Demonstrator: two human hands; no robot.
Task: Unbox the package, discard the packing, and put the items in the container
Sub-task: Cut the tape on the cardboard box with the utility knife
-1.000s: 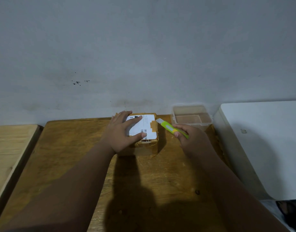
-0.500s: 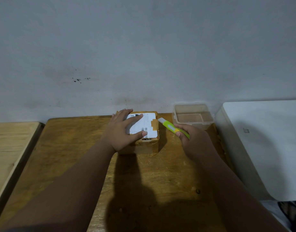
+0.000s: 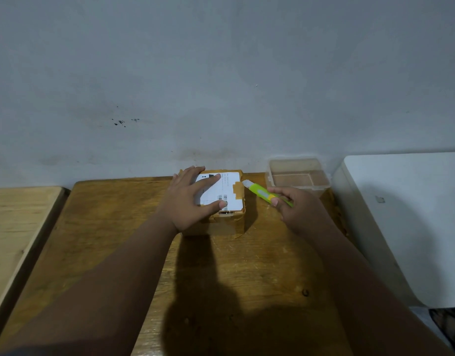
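A small brown cardboard package (image 3: 229,222) with a white shipping label stands on the wooden table (image 3: 118,240) near the wall, taped shut. My left hand (image 3: 188,201) lies spread over its top left, fingers and thumb pressing on the label. My right hand (image 3: 295,209) grips a green utility knife (image 3: 262,192) just right of the package, its tip pointing at the package's upper right edge. A clear plastic container (image 3: 297,176) sits at the back right of the table and looks empty.
A white appliance-like box (image 3: 411,214) stands to the right of the table. A lighter wooden surface (image 3: 18,222) adjoins the table on the left. The grey wall rises right behind the package and container.
The knife tip has come slightly closer to the package's right edge. My left hand stays pressed on the package.
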